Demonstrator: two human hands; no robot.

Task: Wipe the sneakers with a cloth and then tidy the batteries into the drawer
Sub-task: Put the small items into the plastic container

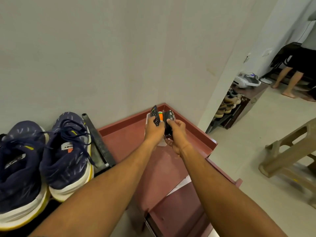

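Over maroon tray (126,141), left grip (152,130) and right grip (176,135) clutch dark items (168,116).

Probably a home hallway: shoe rack (227,106), sneakers (42,159), plastic stool (290,151).

My red-brown counter (130,142) has a raised rim along its far edges, and a pale container (147,117) sits in its far corner. Beside it on my left, navy sneakers (66,151) stand on a dark ledge (99,159).

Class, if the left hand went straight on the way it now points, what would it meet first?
The left hand would likely meet the cabinet top's raised rim, then the wall; depth unclear.
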